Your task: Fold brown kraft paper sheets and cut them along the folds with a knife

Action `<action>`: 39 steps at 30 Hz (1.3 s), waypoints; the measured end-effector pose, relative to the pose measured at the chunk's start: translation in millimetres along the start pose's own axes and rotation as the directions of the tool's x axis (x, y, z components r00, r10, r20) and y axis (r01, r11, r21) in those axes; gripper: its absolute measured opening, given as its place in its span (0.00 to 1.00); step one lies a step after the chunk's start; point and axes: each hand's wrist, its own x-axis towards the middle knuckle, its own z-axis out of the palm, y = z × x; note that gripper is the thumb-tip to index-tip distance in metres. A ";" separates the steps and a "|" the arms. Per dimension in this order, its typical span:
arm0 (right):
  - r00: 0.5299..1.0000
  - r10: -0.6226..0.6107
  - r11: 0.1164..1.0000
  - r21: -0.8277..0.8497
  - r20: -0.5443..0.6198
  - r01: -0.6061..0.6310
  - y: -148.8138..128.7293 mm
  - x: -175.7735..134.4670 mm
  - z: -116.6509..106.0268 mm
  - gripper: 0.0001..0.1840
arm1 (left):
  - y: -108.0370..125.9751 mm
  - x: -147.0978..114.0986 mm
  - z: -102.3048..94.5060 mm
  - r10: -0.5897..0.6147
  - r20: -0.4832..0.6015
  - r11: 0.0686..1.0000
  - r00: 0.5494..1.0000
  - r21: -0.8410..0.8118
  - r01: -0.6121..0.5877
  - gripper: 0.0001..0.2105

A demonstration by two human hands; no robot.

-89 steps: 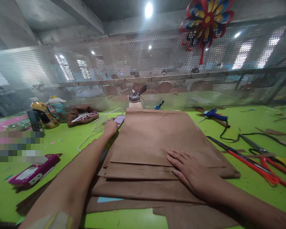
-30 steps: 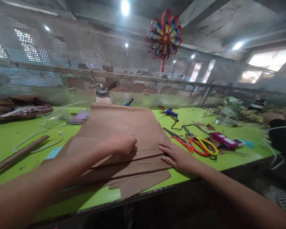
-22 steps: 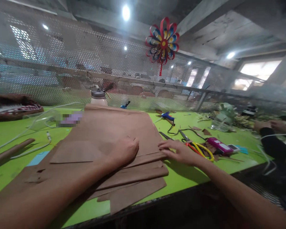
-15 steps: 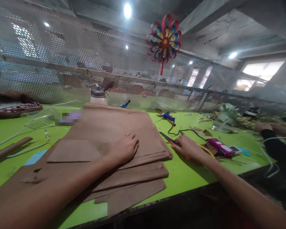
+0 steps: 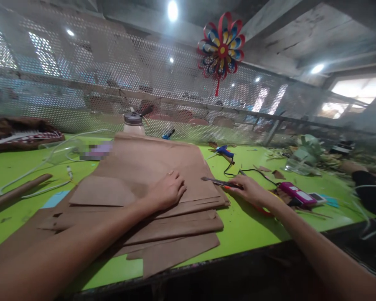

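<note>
A stack of brown kraft paper sheets (image 5: 163,152) lies before me, with a smaller brown piece (image 5: 97,192) on its left part. My left hand (image 5: 167,190), a ring on one finger, rests palm down on the stack with its fingers loosely bent and nothing visible in them. My right hand (image 5: 249,190) is closed around a pair of scissors (image 5: 221,182) with dark blades and some red-orange at the handle. Their tips point left, over the stack's right edge. The far side of the grip is hidden.
Behind the stack stands a bottle (image 5: 133,123). A blue glue gun (image 5: 224,151) with a black cord and a magenta device (image 5: 296,194) lie to the right on the green table (image 5: 203,255). A brown roll (image 5: 19,194) is at left. Another person's sleeve (image 5: 368,188) shows far right.
My right hand has picked up the scissors from the table and brought their tips left to the stack's edge. My left hand stays on the paper; the view has shifted slightly.
</note>
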 end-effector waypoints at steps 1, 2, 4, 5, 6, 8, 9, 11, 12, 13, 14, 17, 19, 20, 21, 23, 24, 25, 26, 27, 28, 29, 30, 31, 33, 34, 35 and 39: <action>0.999 -0.019 1.000 0.007 0.031 0.019 0.6 2.2 0.1 0.20 | 0.3 -0.2 -0.1 -0.003 0.001 1.000 1.000 0.003 0.003 0.12; 0.998 -0.034 0.999 0.015 0.054 0.033 2.0 3.5 0.0 0.20 | 0.7 -0.5 -0.4 -0.001 0.002 1.000 1.000 0.005 0.001 0.12; 0.994 -0.064 0.997 0.051 0.085 0.060 6.2 2.7 -2.3 0.21 | 2.0 -0.9 -1.6 -0.001 0.000 1.000 1.000 0.013 0.001 0.11; 0.991 -0.086 0.994 0.079 0.101 0.079 7.9 0.6 -4.7 0.21 | 2.7 -1.0 -2.4 -0.003 0.000 1.000 1.000 0.018 0.003 0.10; 0.986 -0.113 0.989 0.110 0.120 0.100 9.0 -2.3 -7.9 0.21 | 3.4 -1.0 -3.0 -0.007 0.000 1.000 1.000 0.022 0.007 0.10; 0.976 -0.152 0.979 0.160 0.154 0.127 8.2 -9.5 -16.4 0.22 | 3.9 -0.9 -3.4 -0.010 0.000 1.000 1.000 0.024 0.010 0.10; 0.973 -0.161 0.976 0.174 0.167 0.131 6.5 -13.1 -21.1 0.23 | 3.7 -0.8 -3.0 -0.009 -0.003 1.000 1.000 0.021 0.009 0.11; 0.967 -0.172 0.972 0.192 0.186 0.136 2.2 -19.1 -29.7 0.24 | 2.6 -0.4 -0.7 0.005 -0.013 1.000 1.000 0.005 -0.005 0.12; 0.965 -0.178 0.970 0.200 0.195 0.139 0.3 -21.1 -32.9 0.24 | 1.8 -0.2 0.9 0.019 -0.018 1.000 1.000 -0.009 -0.019 0.13; 0.961 -0.185 0.968 0.207 0.205 0.142 -1.1 -22.3 -35.0 0.24 | 0.8 0.1 2.5 0.038 -0.021 0.999 0.999 -0.029 -0.038 0.14; 0.957 -0.195 0.966 0.214 0.215 0.148 -1.8 -22.9 -36.1 0.23 | -0.4 0.3 4.2 0.057 -0.023 0.997 0.998 -0.050 -0.058 0.16; 0.950 -0.215 0.961 0.225 0.226 0.164 -0.7 -21.7 -33.4 0.22 | -3.9 1.1 7.5 0.111 -0.014 0.989 0.994 -0.099 -0.112 0.19; 0.953 -0.208 0.959 0.237 0.222 0.154 1.3 -20.2 -28.9 0.21 | -6.2 1.5 8.4 0.128 0.008 0.986 0.992 -0.113 -0.126 0.19; 0.955 -0.200 0.959 0.245 0.220 0.145 2.3 -19.8 -26.6 0.21 | -7.1 1.8 8.8 0.133 0.018 0.985 0.991 -0.117 -0.130 0.19; 0.957 -0.191 0.959 0.252 0.217 0.134 3.2 -19.7 -24.5 0.20 | -7.9 2.1 9.1 0.135 0.025 0.984 0.991 -0.120 -0.131 0.19; 0.961 -0.181 0.957 0.260 0.207 0.125 4.9 -20.7 -21.1 0.20 | -8.8 2.8 10.0 0.132 0.024 0.984 0.991 -0.120 -0.129 0.19; 0.962 -0.184 0.957 0.259 0.200 0.129 5.8 -21.9 -19.9 0.20 | -9.0 3.3 10.4 0.131 0.020 0.985 0.991 -0.120 -0.128 0.19; 0.962 -0.190 0.957 0.256 0.195 0.137 6.6 -23.4 -19.0 0.20 | -8.8 3.7 10.6 0.130 0.018 0.985 0.991 -0.119 -0.127 0.19; 0.962 -0.197 0.957 0.253 0.190 0.146 7.5 -25.1 -18.3 0.20 | -8.5 4.0 10.5 0.128 0.020 0.985 0.992 -0.117 -0.125 0.19; 0.961 -0.203 0.956 0.249 0.186 0.154 8.1 -27.0 -17.9 0.20 | -8.0 4.3 10.0 0.126 0.023 0.986 0.992 -0.116 -0.122 0.19; 0.961 -0.206 0.956 0.246 0.182 0.159 8.6 -29.0 -17.8 0.20 | -7.3 4.4 9.2 0.125 0.029 0.986 0.992 -0.115 -0.121 0.19; 0.963 -0.204 0.957 0.242 0.176 0.159 8.8 -30.8 -18.0 0.20 | -6.6 4.4 8.2 0.124 0.037 0.986 0.992 -0.116 -0.119 0.19; 0.965 -0.200 0.958 0.239 0.170 0.156 8.7 -32.3 -18.5 0.21 | -5.9 4.3 7.0 0.122 0.046 0.986 0.991 -0.120 -0.116 0.19; 0.967 -0.195 0.960 0.235 0.167 0.153 8.5 -33.5 -19.3 0.21 | -5.3 4.1 6.0 0.120 0.052 0.986 0.991 -0.126 -0.113 0.19; 0.968 -0.185 0.961 0.235 0.170 0.142 7.7 -34.0 -21.3 0.21 | -4.5 3.5 4.8 0.116 0.057 0.985 0.992 -0.135 -0.108 0.20; 0.968 -0.180 0.961 0.241 0.175 0.135 7.3 -33.3 -22.2 0.21 | -4.5 3.3 4.7 0.117 0.055 0.985 0.992 -0.135 -0.109 0.20; 0.967 -0.176 0.960 0.249 0.182 0.128 7.0 -31.9 -23.0 0.21 | -4.5 3.0 4.9 0.119 0.049 0.985 0.992 -0.130 -0.112 0.20; 0.962 -0.161 0.949 0.301 0.220 0.090 5.1 -22.7 -23.3 0.21 | -5.2 2.6 6.6 0.128 0.031 0.988 0.991 -0.091 -0.124 0.20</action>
